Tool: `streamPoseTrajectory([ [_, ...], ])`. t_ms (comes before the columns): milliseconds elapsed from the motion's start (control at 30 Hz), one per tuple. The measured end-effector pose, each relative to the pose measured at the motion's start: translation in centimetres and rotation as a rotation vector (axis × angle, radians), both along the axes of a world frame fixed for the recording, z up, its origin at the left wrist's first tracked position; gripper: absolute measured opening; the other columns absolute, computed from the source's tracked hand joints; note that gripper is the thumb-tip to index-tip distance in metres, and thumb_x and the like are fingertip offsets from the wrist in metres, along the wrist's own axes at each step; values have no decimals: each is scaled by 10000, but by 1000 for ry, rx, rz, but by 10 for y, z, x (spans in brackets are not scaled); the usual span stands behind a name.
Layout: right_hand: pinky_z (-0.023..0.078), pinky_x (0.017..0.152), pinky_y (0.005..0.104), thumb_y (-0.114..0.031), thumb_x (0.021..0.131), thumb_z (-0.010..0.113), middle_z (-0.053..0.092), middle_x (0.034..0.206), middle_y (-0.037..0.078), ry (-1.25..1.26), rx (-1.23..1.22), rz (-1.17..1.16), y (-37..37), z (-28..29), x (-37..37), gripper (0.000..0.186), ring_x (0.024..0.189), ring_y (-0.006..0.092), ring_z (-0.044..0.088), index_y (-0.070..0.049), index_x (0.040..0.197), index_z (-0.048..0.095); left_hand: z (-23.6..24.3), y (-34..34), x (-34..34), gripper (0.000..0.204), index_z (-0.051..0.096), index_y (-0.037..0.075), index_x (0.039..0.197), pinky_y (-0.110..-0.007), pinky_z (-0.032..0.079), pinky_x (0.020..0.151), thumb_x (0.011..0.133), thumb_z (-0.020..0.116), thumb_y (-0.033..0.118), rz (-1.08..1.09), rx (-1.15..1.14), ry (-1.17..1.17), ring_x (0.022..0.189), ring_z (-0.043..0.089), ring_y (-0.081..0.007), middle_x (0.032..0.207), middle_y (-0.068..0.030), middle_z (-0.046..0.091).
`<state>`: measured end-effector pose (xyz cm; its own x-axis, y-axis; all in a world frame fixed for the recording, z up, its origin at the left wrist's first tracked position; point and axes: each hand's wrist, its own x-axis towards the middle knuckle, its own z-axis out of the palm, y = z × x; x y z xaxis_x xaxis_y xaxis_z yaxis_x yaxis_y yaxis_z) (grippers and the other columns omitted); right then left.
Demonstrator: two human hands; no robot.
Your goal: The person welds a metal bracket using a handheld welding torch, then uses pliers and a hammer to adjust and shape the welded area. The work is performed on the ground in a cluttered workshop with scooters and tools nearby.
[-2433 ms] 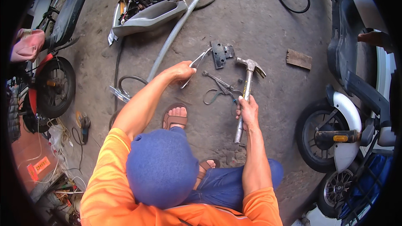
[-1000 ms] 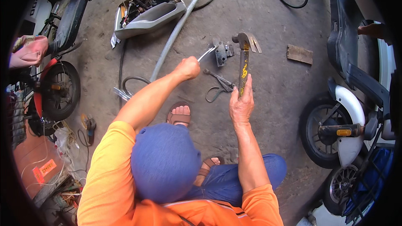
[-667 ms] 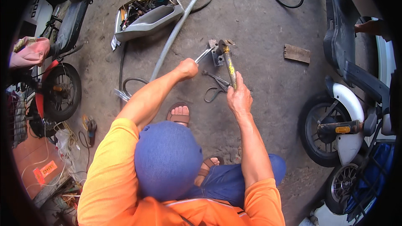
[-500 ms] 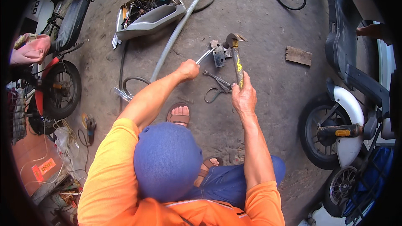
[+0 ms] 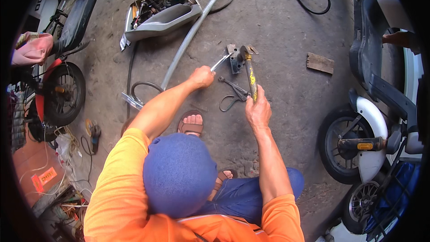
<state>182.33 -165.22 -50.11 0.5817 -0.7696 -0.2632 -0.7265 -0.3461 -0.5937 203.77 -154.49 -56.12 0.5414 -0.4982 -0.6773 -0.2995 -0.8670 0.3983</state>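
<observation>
My left hand (image 5: 202,76) is closed round a thin, bright metal rod (image 5: 221,62) that looks doubled. The rod's far tip reaches a dark metal block with holes (image 5: 234,66) lying on the ground. In my right hand (image 5: 259,111) is a hammer (image 5: 251,72) with a worn yellow and dark handle. Its head is at the block's right side, close to the rod's tip; whether it touches is unclear. A dark tool with a looped handle, like scissors (image 5: 230,102), lies on the ground between my hands, beside a slim metal tool (image 5: 233,85).
A long grey pipe (image 5: 190,36) slants past a grey shell (image 5: 163,21) filled with parts. A wooden piece (image 5: 320,63) lies to the right. Motorbikes stand on both sides, with a white-fendered wheel (image 5: 345,141) at right. An angle grinder (image 5: 94,135) lies at left.
The hammer has come down toward me and slightly left, its head now lower beside the block. My right hand has moved with it; my left hand has barely shifted.
</observation>
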Motion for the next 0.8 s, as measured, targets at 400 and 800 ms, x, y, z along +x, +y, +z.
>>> streamPoseTrajectory([
  [400,509,602,382,-176,855,649,651,788,98,-355,238,-300,-4,-46,-39,391,656,263,642,-19,1194,536,33,32,-13,305,527,17,964,-525,446,729,917,598,309,78,-230,-98,906,595,-475,874,-276,628],
  [800,491,449,316,-212,921,604,551,708,60,-378,921,-716,-13,-30,-47,191,526,159,567,-54,943,499,40,27,-16,237,562,30,997,-458,464,681,898,629,235,167,-484,-93,774,610,-427,771,-227,617],
])
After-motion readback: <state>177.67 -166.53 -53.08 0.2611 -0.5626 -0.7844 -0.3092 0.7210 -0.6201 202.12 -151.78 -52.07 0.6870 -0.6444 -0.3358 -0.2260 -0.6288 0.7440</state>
